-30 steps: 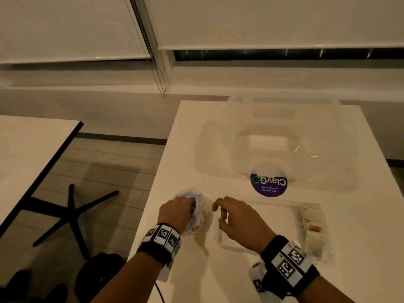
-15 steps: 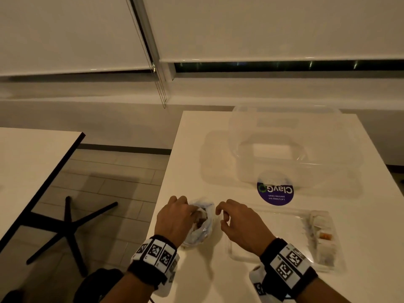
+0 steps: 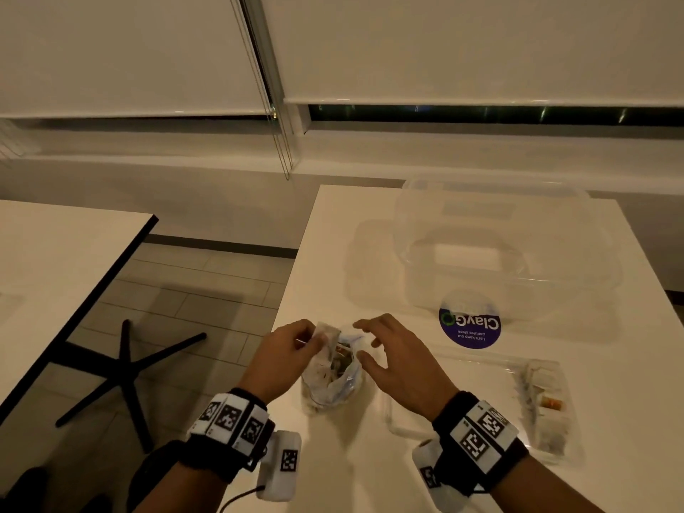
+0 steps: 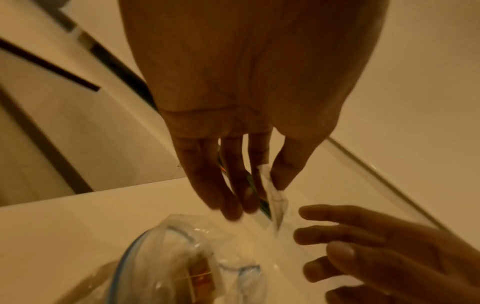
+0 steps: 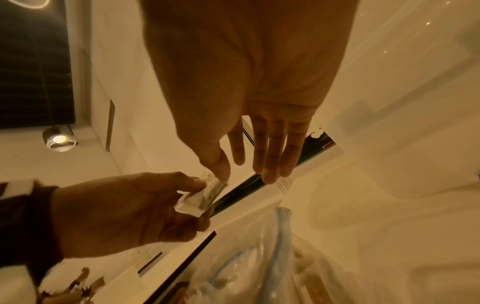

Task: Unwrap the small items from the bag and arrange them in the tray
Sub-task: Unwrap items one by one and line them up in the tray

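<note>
A clear zip bag (image 3: 333,379) holding several small wrapped items stands near the table's front edge. My left hand (image 3: 314,338) pinches one small white wrapped packet (image 3: 327,336) just above the bag's mouth. In the left wrist view the packet (image 4: 275,195) hangs between thumb and fingers of my left hand (image 4: 262,191) over the bag (image 4: 187,257). My right hand (image 3: 366,346) hovers over the bag's right side, fingers spread and empty. In the right wrist view my right hand (image 5: 244,170) has its thumb close to the packet (image 5: 205,197). The clear tray (image 3: 462,394) lies to the right with several unwrapped items (image 3: 547,405) at its right end.
A large clear plastic container (image 3: 499,253) stands at the back of the white table (image 3: 333,253). A round purple sticker (image 3: 469,323) lies between it and the tray. The table's left edge is close to my left hand; a second table (image 3: 55,272) stands further left.
My left hand has come up out of the bag pinching a small packet. My right hand has spread its fingers and moved over the bag.
</note>
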Available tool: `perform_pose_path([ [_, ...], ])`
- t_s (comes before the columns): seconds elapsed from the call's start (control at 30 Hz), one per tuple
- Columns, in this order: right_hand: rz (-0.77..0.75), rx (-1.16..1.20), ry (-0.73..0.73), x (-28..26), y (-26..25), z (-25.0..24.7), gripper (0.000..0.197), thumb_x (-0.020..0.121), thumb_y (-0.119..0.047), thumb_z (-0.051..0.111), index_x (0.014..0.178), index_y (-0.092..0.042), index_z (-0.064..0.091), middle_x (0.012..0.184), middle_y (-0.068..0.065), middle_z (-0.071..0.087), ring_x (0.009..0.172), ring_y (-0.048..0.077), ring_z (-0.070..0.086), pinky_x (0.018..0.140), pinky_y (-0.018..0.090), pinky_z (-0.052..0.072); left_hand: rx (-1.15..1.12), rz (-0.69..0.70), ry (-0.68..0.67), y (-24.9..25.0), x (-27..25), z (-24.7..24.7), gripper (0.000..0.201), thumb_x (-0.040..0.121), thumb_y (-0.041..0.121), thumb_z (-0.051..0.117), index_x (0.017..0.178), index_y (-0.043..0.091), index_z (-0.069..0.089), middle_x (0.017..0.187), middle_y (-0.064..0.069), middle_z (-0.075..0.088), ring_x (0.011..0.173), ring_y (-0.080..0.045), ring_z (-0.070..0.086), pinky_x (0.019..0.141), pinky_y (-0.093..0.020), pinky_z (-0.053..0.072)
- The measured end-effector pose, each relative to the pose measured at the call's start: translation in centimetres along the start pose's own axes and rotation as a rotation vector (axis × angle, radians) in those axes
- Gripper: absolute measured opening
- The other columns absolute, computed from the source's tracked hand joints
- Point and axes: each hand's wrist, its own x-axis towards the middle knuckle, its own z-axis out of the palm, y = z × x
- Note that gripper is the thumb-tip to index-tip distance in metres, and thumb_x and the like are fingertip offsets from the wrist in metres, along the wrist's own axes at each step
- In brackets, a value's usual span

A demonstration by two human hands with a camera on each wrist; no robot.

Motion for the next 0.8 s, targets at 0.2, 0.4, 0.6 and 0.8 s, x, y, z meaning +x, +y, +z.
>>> perform_pose_path([
  [0.2,0.042,0.437,-0.022,0.4,-1.9,-1.3,0.036,0.091,-0.023,0.07,0.126,-0.03,0.062,0.106,-0.009,0.069,0.085,0.005,0.069,0.082,0.019,0.055,-0.475,-0.066,-0.221,3.1,-1.9,-1.2,0.019,0.1,0.022,0.058,0.1,0.005,0.066,0.093,-0.012,0.076,0.08,-0.03,0.074,0.075,-0.034,0.06],
  [0.4,0.131,0.762,0.098,-0.3,-2.8,-2.8,0.022,0.087,-0.01,0.073,0.106,-0.018,0.066,0.093,0.005,0.073,0.076,0.024,0.073,0.075,0.03,0.058,-0.554,-0.005,-0.112,5.4,-3.9,-0.7,0.018,0.09,0.019,0.072,0.104,0.009,0.069,0.092,-0.012,0.076,0.082,-0.027,0.073,0.075,-0.027,0.057],
  [0.6,0.11,0.803,0.131,-1.9,-3.1,-4.6,0.019,0.086,-0.012,0.074,0.099,-0.01,0.06,0.093,0.004,0.072,0.075,0.025,0.072,0.072,0.029,0.058,-0.539,0.028,0.076,7.6,-4.5,-0.1,0.01,0.096,0.021,0.064,0.099,0.019,0.073,0.063,-0.002,0.06,0.056,-0.009,0.055,0.057,-0.021,0.047],
  [0.8,-0.188,0.385,0.34,-3.4,-3.4,-5.1,0.021,0.083,-0.008,0.074,0.092,-0.02,0.06,0.096,-0.008,0.058,0.084,0.013,0.061,0.075,0.024,0.054,-0.738,0.071,-0.011,10.0,-5.1,0.5,0.016,0.1,0.018,0.056,0.102,0.008,0.069,0.101,-0.012,0.073,0.095,-0.033,0.07,0.089,-0.045,0.058],
])
